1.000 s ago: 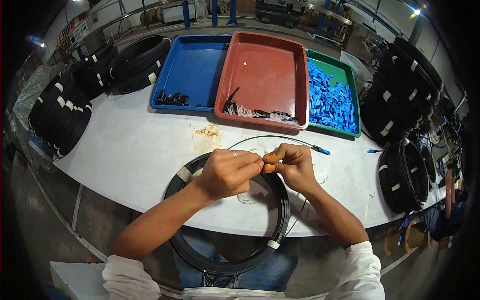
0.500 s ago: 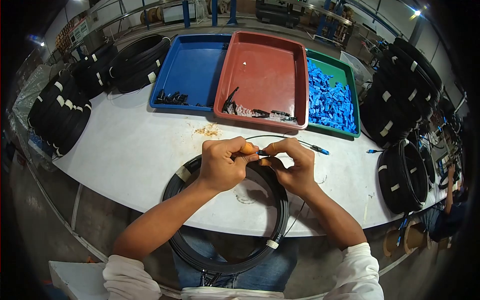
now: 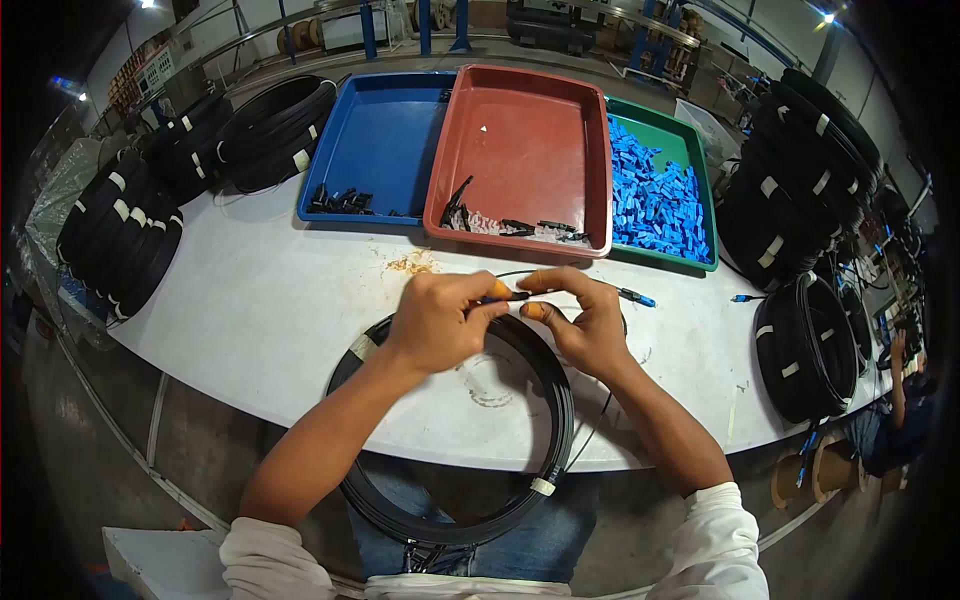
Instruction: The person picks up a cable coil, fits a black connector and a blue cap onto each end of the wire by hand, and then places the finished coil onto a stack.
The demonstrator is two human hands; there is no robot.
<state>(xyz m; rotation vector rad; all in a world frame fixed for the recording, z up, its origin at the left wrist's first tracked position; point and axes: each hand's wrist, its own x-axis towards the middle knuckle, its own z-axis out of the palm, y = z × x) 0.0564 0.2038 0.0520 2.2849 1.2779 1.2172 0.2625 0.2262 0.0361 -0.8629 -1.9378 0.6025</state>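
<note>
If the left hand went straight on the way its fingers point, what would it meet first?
Probably the right hand, facing it from close by, though the depth between them is unclear.

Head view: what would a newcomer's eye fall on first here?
Probably the bright blue pieces, heaped in the green tray right of the red tray. Then, mid-picture, the left hand, holding a small dark part beside the right hand, over a black coil overhanging the table.

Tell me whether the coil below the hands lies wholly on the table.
No, the coil reaches past the near edge of the table.
</note>
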